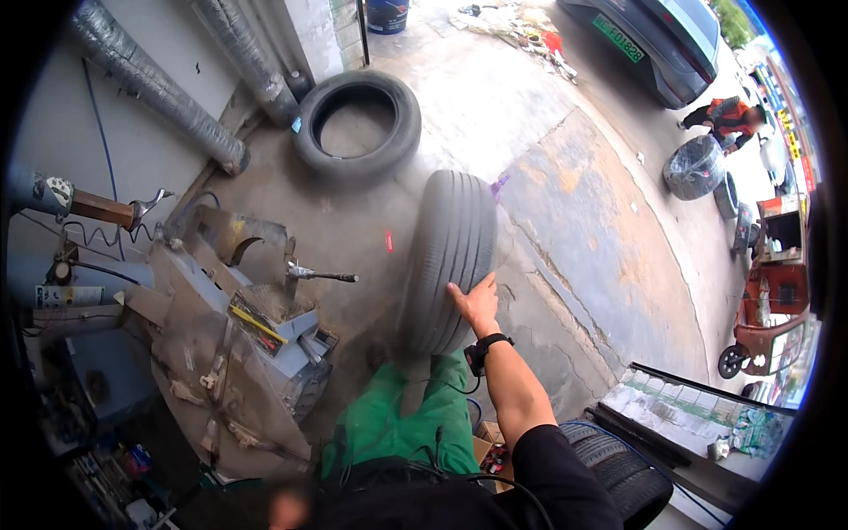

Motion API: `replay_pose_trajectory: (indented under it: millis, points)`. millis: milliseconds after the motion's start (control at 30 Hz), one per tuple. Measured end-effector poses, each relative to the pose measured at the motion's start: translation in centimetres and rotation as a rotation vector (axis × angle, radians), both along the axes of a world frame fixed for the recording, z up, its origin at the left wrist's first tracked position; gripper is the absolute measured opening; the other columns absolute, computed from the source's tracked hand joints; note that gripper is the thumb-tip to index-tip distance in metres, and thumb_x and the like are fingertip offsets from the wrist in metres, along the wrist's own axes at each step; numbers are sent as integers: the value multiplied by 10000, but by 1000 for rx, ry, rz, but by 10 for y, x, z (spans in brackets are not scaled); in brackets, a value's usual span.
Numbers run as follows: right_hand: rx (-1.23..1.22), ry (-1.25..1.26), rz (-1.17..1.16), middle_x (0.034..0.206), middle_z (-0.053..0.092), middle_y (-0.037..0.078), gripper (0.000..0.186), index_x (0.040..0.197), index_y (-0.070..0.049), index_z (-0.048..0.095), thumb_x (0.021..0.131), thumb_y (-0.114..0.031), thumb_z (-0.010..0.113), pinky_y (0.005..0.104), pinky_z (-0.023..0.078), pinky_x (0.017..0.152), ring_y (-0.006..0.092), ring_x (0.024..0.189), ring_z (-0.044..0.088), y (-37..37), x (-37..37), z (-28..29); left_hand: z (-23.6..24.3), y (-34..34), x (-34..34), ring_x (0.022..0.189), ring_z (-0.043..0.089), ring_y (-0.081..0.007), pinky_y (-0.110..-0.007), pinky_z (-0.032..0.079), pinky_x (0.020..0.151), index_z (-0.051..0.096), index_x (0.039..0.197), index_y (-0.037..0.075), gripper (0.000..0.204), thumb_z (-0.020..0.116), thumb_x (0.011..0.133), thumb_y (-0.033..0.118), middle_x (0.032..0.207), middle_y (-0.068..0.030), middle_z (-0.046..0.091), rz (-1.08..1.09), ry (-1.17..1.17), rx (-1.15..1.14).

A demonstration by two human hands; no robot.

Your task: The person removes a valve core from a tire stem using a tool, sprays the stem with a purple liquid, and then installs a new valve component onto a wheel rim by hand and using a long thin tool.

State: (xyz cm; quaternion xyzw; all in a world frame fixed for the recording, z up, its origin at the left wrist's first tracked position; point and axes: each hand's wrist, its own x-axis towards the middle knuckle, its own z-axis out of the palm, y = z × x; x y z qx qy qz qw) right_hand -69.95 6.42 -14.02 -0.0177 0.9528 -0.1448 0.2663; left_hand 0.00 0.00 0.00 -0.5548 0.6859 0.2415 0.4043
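My right hand (477, 305) rests on an upright worn car tire (452, 252) in front of my legs. The thumb lies across the grooved tread, and the fingers reach toward the right-hand edge. A purple tag (500, 187) sticks out beside this tire. At the lower edge a blurred skin-coloured patch shows, perhaps my left hand (290, 510); its fingers cannot be made out. Another tire (402, 115) lies on its side farther ahead, near the wall. It bears a small light-blue label.
On my left stands a tire-changing machine (199, 362) with a turntable and a protruding lever (327, 276). Silver-wrapped pipes (159, 88) run down the wall. More tires (618, 477) are at lower right. Outside are a parked car (649, 44), a person (731, 119) beside a wrapped bundle, and a red three-wheeler (773, 300).
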Motion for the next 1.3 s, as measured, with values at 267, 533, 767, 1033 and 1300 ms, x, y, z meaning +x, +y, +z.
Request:
replay_pose_trajectory:
  millis: [267,533,767,1033,1300]
  points:
    - [-7,-131,67,1325,508,354,1316,1480,164,111,720,-744,688,475,460,1015,443,1211,558,-108,-129,21,55,-103,-339,702,625,-174,-331,507,670,665,1047,-29,276,708,834,141,780,-114,667,434,600,-303]
    - [-9,-326,170,1344,520,350,1423,1448,233,53,677,-771,702,432,456,1037,421,1248,554,-153,-189,21,-35,-164,-642,1159,600,-421,-448,472,997,419,1454,37,839,790,787,384,1204,-271,643,127,606,-84]
    - [13,-293,159,1364,492,347,1424,1465,204,79,658,-782,716,434,492,997,419,1200,586,-172,-200,23,-146,-207,-698,1271,544,-381,-429,432,1065,304,1513,-3,1054,840,721,441,1334,-255,583,230,546,-49]
    - [6,-259,207,1288,539,371,1397,1439,233,119,683,-809,662,418,504,963,410,1185,595,-189,-214,18,-192,-231,-695,1139,648,-282,-358,492,985,445,1418,-62,933,910,654,203,1240,-219,659,442,920,90]
    - [-566,-500,-17,1417,444,352,1229,1459,138,241,715,-708,733,419,357,1130,428,1342,452,-123,-124,-62,-181,-274,-731,1111,620,-227,-333,470,997,422,1417,-104,771,801,751,-28,1256,-147,640,631,1132,318]
